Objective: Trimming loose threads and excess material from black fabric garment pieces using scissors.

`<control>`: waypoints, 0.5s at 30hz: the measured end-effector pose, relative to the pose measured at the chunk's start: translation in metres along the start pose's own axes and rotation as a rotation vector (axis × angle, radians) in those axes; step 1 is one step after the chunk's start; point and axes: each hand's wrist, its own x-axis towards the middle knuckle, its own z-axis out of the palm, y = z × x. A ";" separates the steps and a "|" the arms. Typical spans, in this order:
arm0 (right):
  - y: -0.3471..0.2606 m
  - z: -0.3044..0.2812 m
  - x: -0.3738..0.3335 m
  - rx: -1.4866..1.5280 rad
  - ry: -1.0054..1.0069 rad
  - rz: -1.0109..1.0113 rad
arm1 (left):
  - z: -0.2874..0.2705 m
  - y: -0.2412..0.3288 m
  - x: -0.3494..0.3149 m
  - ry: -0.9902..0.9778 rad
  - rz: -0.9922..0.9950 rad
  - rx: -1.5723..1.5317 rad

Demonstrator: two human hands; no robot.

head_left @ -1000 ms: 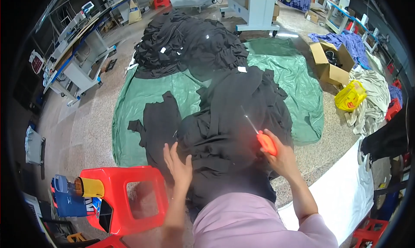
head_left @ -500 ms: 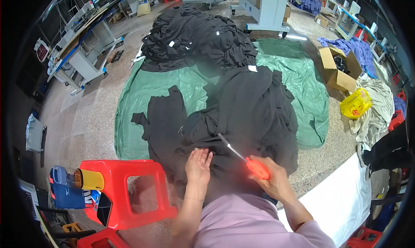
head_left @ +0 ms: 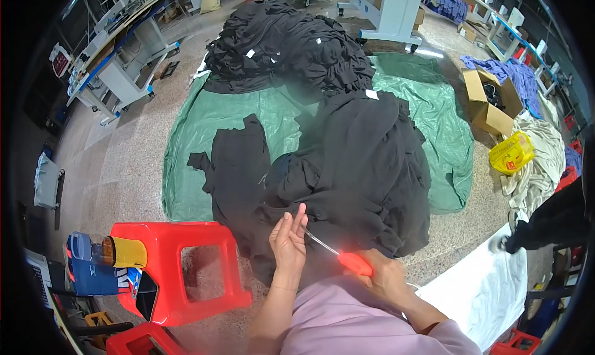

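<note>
My right hand (head_left: 383, 277) grips a small pair of snips with an orange handle (head_left: 354, 263), its thin metal tip pointing up-left toward my left hand. My left hand (head_left: 287, 241) is held upright with fingers together, pinching the edge of a black garment (head_left: 347, 175) that drapes from a heap down toward my lap. The garment pile lies on a green tarp (head_left: 204, 122). One flat black garment (head_left: 238, 163) lies spread to the left of the heap.
A larger heap of black garments (head_left: 285, 42) lies at the tarp's far end. A red plastic stool (head_left: 180, 271) stands at my left, with a bottle beside it. White cloth (head_left: 483, 293) lies at the right; a cardboard box (head_left: 489, 101) and yellow bag (head_left: 511, 152) sit beyond.
Both hands have drawn closer to my body and together; the left hand turned upright at the garment edge, and the snips' tip now meets it.
</note>
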 end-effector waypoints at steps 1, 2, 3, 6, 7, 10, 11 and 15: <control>0.000 0.003 0.000 -0.032 -0.017 0.032 | 0.001 -0.001 -0.001 0.006 0.007 -0.001; -0.001 0.004 0.001 -0.034 -0.017 0.033 | 0.001 -0.001 -0.001 0.012 0.014 -0.002; -0.002 0.006 0.001 -0.074 -0.024 0.057 | 0.000 -0.002 -0.001 0.014 0.014 -0.002; -0.005 0.009 0.001 -0.116 -0.028 0.079 | -0.001 -0.004 -0.001 0.005 0.037 0.002; -0.006 0.010 0.001 -0.118 -0.025 0.078 | 0.000 -0.005 -0.001 0.013 0.041 0.015; -0.008 0.012 0.003 -0.131 -0.030 0.119 | -0.001 -0.006 -0.001 0.026 0.049 0.016; -0.008 0.013 0.003 -0.131 -0.029 0.120 | -0.002 -0.006 -0.001 0.030 0.056 0.004; -0.004 0.016 0.001 -0.105 -0.016 0.080 | -0.006 -0.007 0.001 0.026 0.048 0.003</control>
